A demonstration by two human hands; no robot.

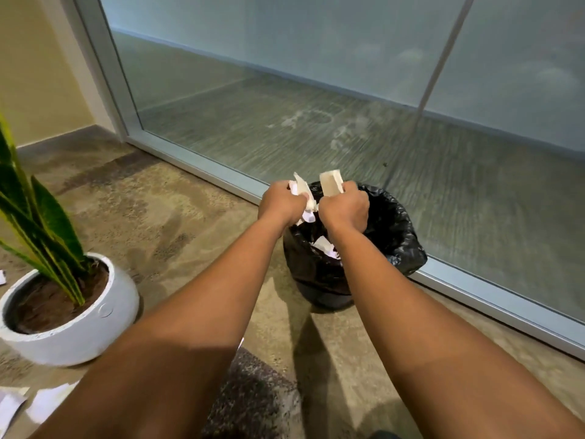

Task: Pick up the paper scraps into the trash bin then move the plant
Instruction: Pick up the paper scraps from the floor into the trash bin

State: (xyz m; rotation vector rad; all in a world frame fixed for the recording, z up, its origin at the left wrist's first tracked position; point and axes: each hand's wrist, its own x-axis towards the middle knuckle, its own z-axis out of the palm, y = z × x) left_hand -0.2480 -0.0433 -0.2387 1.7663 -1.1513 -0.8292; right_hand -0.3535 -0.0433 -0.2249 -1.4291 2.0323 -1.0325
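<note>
Loose paper scraps [12, 403] lie on the floor beside the plant [63, 299]. My left hand [280, 202] and right hand [343, 209] each grip scraps over the trash bin [392, 236]; I'd release next.

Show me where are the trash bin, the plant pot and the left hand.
trash bin [395, 236]: head view, black liner at its rim.
plant pot [104, 318]: head view, white outer wall.
left hand [281, 202]: head view, back of hand.
</note>
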